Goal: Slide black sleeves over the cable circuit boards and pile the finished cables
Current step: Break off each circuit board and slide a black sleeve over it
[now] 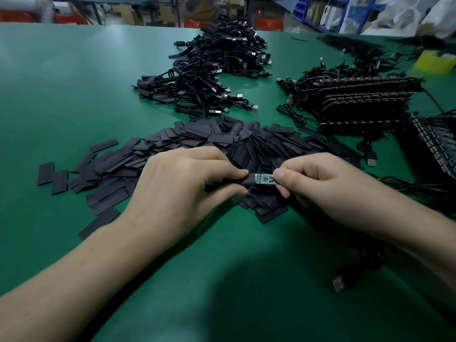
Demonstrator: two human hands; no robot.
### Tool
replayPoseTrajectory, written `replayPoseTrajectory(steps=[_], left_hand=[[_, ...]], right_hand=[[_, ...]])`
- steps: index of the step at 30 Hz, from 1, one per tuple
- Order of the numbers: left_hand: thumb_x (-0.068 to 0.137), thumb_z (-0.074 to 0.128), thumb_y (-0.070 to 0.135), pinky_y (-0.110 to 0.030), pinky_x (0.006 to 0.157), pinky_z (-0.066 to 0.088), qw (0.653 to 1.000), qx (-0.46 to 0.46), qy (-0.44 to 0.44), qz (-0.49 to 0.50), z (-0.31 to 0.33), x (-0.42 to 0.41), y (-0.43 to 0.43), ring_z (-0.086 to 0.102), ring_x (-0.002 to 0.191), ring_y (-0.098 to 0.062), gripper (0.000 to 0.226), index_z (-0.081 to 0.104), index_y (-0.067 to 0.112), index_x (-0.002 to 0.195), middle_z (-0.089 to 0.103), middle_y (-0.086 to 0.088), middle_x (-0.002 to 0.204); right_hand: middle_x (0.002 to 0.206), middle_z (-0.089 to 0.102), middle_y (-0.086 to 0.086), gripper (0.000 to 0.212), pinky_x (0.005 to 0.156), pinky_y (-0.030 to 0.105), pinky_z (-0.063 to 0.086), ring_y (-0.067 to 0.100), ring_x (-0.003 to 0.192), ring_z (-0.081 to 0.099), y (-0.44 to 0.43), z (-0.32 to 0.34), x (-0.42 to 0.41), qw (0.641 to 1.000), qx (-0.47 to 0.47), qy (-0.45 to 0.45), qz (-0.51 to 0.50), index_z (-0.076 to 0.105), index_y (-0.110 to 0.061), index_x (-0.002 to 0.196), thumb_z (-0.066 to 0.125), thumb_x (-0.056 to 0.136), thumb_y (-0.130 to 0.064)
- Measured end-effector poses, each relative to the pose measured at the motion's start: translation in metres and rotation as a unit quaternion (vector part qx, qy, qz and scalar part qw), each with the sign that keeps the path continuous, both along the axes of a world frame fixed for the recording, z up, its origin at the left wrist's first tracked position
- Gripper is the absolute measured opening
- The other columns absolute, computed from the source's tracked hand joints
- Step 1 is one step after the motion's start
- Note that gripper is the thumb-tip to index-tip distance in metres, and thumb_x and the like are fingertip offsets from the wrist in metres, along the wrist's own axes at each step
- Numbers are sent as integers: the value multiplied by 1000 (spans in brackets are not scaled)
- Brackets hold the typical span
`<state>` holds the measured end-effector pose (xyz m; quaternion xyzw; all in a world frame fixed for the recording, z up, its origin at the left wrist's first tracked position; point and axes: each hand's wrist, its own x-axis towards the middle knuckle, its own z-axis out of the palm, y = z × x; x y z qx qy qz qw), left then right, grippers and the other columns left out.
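Observation:
My left hand (187, 178) pinches a black sleeve (248, 180) between thumb and fingers, just above the sleeve heap. My right hand (320, 183) grips a small green circuit board (264, 179) by its right end; the board's left end sits inside the sleeve mouth. The board's black cable (409, 185) trails off to the right along the mat. A wide heap of loose flat black sleeves (197, 139) lies under and behind both hands. Sleeved cables lie piled (212, 77) further back at the centre.
Stacks of unsleeved boards with cables (357, 99) stand at the right, more at the far right edge (434, 141). A USB plug (339, 283) lies near my right forearm. A yellow object (434, 61) sits back right. Green mat (61, 95) covers the table.

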<state>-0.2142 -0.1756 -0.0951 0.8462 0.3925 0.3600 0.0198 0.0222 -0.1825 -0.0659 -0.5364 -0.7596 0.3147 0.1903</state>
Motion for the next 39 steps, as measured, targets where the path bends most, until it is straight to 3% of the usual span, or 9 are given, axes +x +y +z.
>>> replayPoseTrajectory(steps=[3, 8, 11, 15, 19, 25, 33, 39], left_hand=[[84, 74, 46, -37, 70, 57, 1000, -25, -10, 8, -1, 1, 0, 71, 82, -13, 28, 81, 25, 102, 74, 13, 94], [87, 72, 45, -37, 70, 56, 999, -37, -15, 14, -2, 2, -1, 69, 80, -12, 26, 81, 27, 103, 73, 14, 94], [88, 73, 42, -38, 70, 56, 1000, -24, 1, -6, -1, 0, 0, 70, 83, -15, 24, 80, 26, 105, 73, 13, 98], [92, 73, 37, -39, 72, 54, 999, 20, 14, -32, 0, -1, 2, 68, 85, -16, 22, 79, 22, 106, 72, 10, 100], [91, 76, 35, -39, 73, 55, 998, 24, 12, -50, 0, 0, 2, 69, 87, -17, 23, 79, 19, 107, 72, 7, 100], [92, 74, 38, -33, 74, 55, 998, 4, 17, -56, 4, 2, -1, 68, 86, -9, 25, 79, 22, 110, 72, 10, 99], [90, 78, 36, -31, 74, 55, 998, -6, -9, -54, 0, 9, -4, 67, 85, -9, 23, 79, 20, 107, 71, 9, 96], [89, 80, 28, -17, 79, 50, 997, -8, -55, -51, 2, 11, -5, 65, 84, -5, 20, 80, 16, 104, 72, 5, 93]], right_hand=[[48, 38, -8, 38, 46, 26, 28, 7, 43, 36, -4, -6, -4, 997, 63, -31, -8, 62, -25, 72, 46, 95, -51], [52, 47, -8, 37, 51, 23, 33, 8, 49, 44, -8, -6, -6, 993, 109, -47, -4, 59, -24, 71, 45, 96, -47], [50, 46, -11, 37, 51, 19, 34, 6, 49, 44, -8, -3, -6, 994, 94, -55, 11, 59, -24, 69, 45, 94, -48], [51, 37, -7, 36, 47, 24, 26, 7, 45, 35, -3, -1, 0, 999, 35, -22, 25, 62, -27, 74, 46, 96, -50], [53, 37, -5, 37, 47, 25, 28, 7, 45, 34, -2, 0, 3, 999, 25, -18, 31, 63, -29, 76, 43, 92, -56], [55, 39, -1, 36, 43, 23, 25, 10, 46, 32, 1, 2, 9, 998, -32, 36, 39, 63, -27, 74, 49, 101, -45], [52, 35, -9, 34, 45, 24, 26, 5, 45, 35, -4, -3, -1, 999, 7, 16, 45, 66, -29, 79, 45, 92, -52], [57, 40, -4, 28, 50, 28, 29, 3, 51, 37, -3, -8, 2, 997, 40, 44, 51, 68, -30, 86, 51, 102, -44]])
